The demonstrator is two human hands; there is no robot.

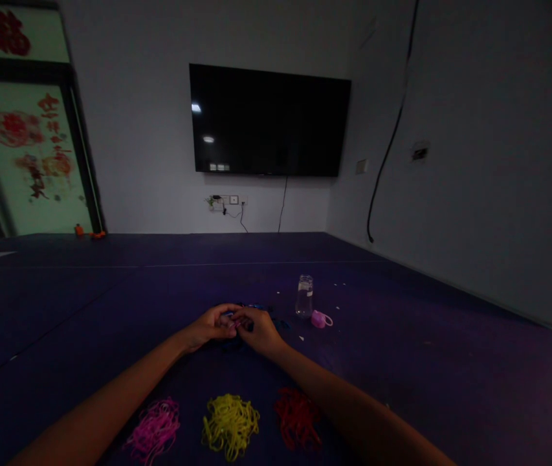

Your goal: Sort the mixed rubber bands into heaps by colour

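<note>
My left hand (213, 326) and my right hand (259, 329) meet over the dark mat, fingers closed and fingertips together. Pinched between them is a small pink piece (235, 322), mostly covered by the fingers; its exact kind is unclear. Behind and beside the hands lie dark blue strands (281, 323), partly hidden. Nearer to me are three tangled piles of thin, stretchy-looking loops: pink (155, 428), yellow (230, 424) and red (297, 418). The right forearm passes close beside the red pile.
A clear bottle (304, 298) stands uncapped to the right of my hands. Its pink lid (321, 319) with a ring handle lies beside it. Small white scraps (301, 338) dot the purple mat (426, 382). Small orange objects (79, 230) sit at the far left.
</note>
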